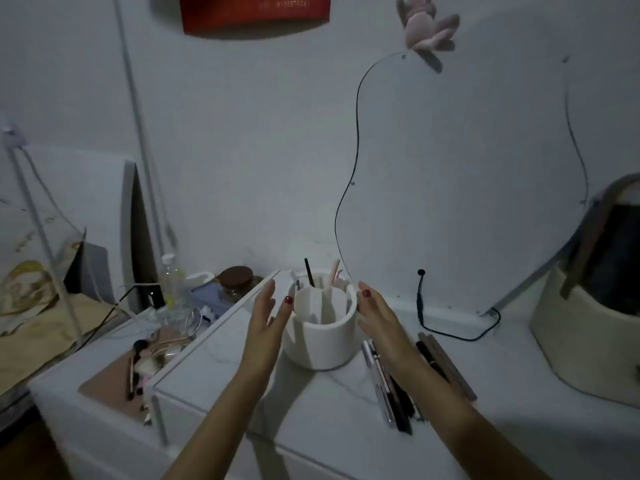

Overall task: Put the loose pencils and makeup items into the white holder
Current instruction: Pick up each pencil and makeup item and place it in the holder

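A white round holder (pixel 323 341) with inner dividers stands on the white tabletop (pixel 339 427). A black pencil (pixel 309 272) and a pink stick (pixel 333 273) poke up from its back compartments. My left hand (pixel 268 317) is open just left of the holder, fingers spread, and I cannot tell if it touches it. My right hand (pixel 377 315) is open at the holder's right rim, thumb near the edge. Several loose pencils and makeup pens (pixel 394 393) lie on the table to the right, partly under my right forearm. More brown pencils (pixel 450 365) lie further right.
A lower shelf at left holds makeup brushes (pixel 136 362), a bottle (pixel 172 282) and a jar (pixel 236 279). A curved mirror (pixel 467 202) leans against the wall behind. A black cable (pixel 450 332) runs on the table. A beige bag (pixel 585 327) sits at far right.
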